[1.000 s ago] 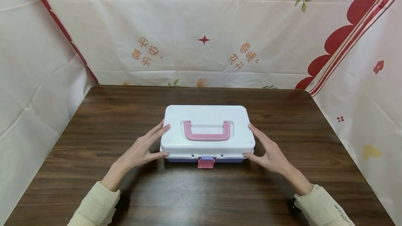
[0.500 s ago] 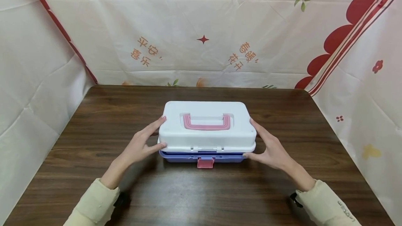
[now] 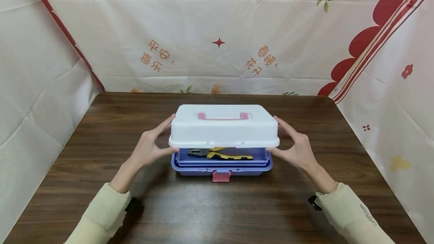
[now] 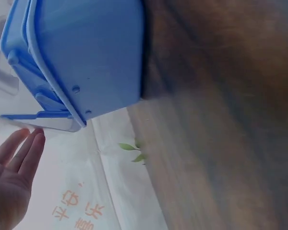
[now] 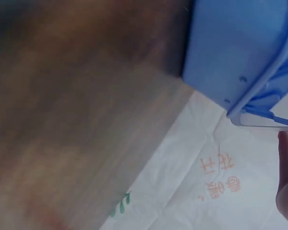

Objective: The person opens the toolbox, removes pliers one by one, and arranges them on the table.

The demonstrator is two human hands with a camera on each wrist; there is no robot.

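Observation:
A toolbox stands on the table, its white lid (image 3: 223,134) tilted up at the front. The lid has a pink handle (image 3: 201,116). My left hand (image 3: 148,149) holds the lid's left end, thumb near the front lower edge and fingers at the side. At the other end, my right hand (image 3: 298,151) holds it the same way. Yellow-and-black pliers (image 3: 230,156) lie in the purple-blue tray under the lid; the back of the tray is hidden. The base (image 3: 196,171) has a pink latch (image 3: 221,176), hanging down. Both wrist views show the base's blue end walls (image 4: 96,52) (image 5: 230,43).
The brown wooden table (image 3: 203,214) surrounds the toolbox. Behind it hangs a white printed cloth (image 3: 190,22), with more cloth along the left and right sides. Dark bands (image 3: 133,204) show at the sleeve cuffs.
Both hands have raised the front of the lid and tipped it backward. The base has stayed in place. The tray and the pliers have come into sight.

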